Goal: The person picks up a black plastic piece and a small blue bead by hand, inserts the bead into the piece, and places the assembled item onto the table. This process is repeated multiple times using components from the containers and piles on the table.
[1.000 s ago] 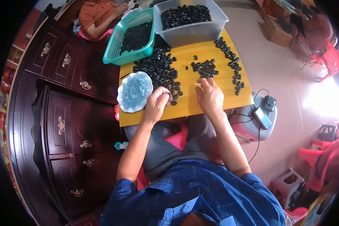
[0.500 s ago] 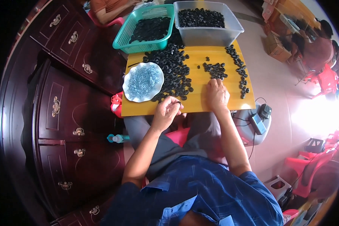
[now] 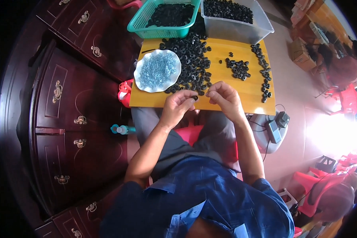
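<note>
The left hand (image 3: 178, 106) pinches a black ring (image 3: 194, 98) at its two o'clock. The right hand (image 3: 227, 101), at the ring's three o'clock, curls nearly closed; I can't tell what's inside.

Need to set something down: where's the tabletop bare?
The tabletop is bare at front right, between the small black cluster, right row and front edge; a narrower strip, with one stray piece, separates that cluster from the large heap. Crowded: left, with heap and white dish; back, with green basket and clear bin.
</note>
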A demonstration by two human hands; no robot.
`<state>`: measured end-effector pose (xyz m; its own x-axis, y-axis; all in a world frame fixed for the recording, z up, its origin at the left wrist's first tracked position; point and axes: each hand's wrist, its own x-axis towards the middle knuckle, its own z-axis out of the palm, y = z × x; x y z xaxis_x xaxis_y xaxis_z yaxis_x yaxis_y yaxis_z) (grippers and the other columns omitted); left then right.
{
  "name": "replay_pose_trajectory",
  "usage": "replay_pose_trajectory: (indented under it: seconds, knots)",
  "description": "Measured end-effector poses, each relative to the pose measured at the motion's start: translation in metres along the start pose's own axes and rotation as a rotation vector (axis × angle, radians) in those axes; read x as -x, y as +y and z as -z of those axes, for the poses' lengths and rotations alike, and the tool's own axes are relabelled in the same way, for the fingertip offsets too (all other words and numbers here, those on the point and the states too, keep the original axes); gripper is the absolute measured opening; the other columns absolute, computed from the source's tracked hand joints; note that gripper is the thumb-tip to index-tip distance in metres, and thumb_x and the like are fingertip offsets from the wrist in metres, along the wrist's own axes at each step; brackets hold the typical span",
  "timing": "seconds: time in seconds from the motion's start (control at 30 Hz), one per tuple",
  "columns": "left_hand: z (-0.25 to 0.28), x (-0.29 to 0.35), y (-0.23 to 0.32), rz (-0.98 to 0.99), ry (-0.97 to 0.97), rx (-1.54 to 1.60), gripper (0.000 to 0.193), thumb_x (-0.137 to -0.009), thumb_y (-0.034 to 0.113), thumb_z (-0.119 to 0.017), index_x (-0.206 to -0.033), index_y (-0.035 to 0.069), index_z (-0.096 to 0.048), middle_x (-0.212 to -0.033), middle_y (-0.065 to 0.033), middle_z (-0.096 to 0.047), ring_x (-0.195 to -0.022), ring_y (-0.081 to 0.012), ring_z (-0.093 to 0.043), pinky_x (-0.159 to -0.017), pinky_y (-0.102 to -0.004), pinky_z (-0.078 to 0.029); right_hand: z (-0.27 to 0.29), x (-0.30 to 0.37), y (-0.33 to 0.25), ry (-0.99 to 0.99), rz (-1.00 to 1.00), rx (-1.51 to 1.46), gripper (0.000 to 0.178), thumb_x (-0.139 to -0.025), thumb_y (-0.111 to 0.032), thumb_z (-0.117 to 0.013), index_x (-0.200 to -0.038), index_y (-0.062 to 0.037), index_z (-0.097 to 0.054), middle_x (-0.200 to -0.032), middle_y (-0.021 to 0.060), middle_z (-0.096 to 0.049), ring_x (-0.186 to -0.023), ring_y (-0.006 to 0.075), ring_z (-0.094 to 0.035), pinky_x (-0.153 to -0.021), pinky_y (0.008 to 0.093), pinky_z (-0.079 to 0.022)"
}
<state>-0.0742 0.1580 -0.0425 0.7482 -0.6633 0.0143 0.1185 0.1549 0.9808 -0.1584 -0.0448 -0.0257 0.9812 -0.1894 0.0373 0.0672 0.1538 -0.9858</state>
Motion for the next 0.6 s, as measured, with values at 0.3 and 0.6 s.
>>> replay_pose_trajectory:
  seconds: [0.3,0.6]
  knots:
    - [-0.005,0.004,-0.001,0.016,-0.056,-0.027,0.016,-0.094,0.0,-0.064,-0.11,-0.002,-0.064,-0.095,-0.0038,-0.069,-0.081,-0.0101,-0.068,-0.075,-0.0238,-0.057,-0.011,0.007,0.013,0.001,0.022,0.131,0.008,-0.094,-0.011,-0.068,-0.095,-0.0045,-0.065,-0.077,-0.0041,-0.062,-0.068,0.0048,-0.057,-0.062,0.0222,-0.047]
    - [-0.007,0.005,-0.003,0.037,-0.064,-0.112,0.014,-0.094,0.001,-0.065,-0.108,-0.003,-0.065,-0.093,-0.0044,-0.07,-0.083,-0.0106,-0.07,-0.073,-0.0224,-0.055,-0.014,0.012,0.0,0.058,0.09,0.471,0.011,-0.091,-0.012,-0.07,-0.094,-0.0026,-0.065,-0.076,-0.0013,-0.064,-0.066,0.0053,-0.057,-0.062,0.0237,-0.048]
